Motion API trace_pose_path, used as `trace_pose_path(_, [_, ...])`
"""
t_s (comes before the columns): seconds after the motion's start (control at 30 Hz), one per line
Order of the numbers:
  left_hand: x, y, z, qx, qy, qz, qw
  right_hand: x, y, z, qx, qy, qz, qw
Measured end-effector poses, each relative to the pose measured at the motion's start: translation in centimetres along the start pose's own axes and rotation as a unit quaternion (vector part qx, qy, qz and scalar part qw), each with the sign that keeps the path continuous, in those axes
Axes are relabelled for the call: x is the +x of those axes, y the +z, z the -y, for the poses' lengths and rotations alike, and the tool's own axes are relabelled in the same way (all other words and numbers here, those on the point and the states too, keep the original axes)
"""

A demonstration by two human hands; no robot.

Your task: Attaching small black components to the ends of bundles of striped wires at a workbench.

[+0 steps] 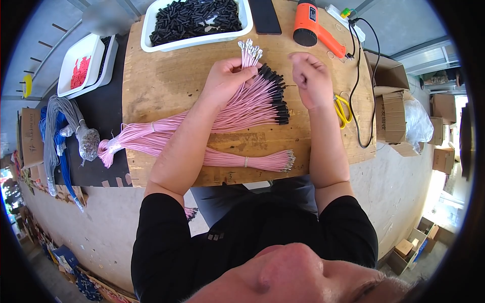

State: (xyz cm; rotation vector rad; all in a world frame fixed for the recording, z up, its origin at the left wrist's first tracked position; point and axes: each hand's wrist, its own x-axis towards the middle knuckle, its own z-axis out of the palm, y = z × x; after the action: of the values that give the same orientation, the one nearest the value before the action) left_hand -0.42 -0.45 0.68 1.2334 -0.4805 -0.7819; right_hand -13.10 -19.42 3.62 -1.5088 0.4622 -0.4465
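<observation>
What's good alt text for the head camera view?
A person's left hand holds a bunch of pink wires just below their metal ends, the right hand curled nearby, over a wooden table. More pink wires lie there, many tipped with black sleeves; beyond are a white tray of similar sleeves and an orange heat gun.

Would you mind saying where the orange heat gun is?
In the head view, the orange heat gun lies at the upper right of the table, beyond the right hand, right of a black slab.

Light is bright on the counter (166, 83); glare whitens the far right. Edges bend toward a dark rim; the right fingers (309, 62) seem slightly blurred.
</observation>
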Motion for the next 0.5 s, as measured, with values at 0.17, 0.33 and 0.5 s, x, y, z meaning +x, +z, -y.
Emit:
trace_pose_path(0.17, [-0.2, 0.3, 0.0, 0.023, 0.006, -0.012, 1.0, 1.7, -1.1, -0.7, 0.469, 0.177, -0.047, 0.864])
trace_pose_path(0.33, [-0.1, 0.5, 0.0, 0.015, 0.013, -0.014, 1.0, 1.3, -0.9, -1.3, 0.393, 0.14, 0.005, 0.909])
trace_pose_path(0.5, [-0.2, 0.1, 0.1, 0.037, 0.026, 0.012, 0.999, -0.2, 1.4, -0.2, 0.227, 0.076, 0.103, 0.965])
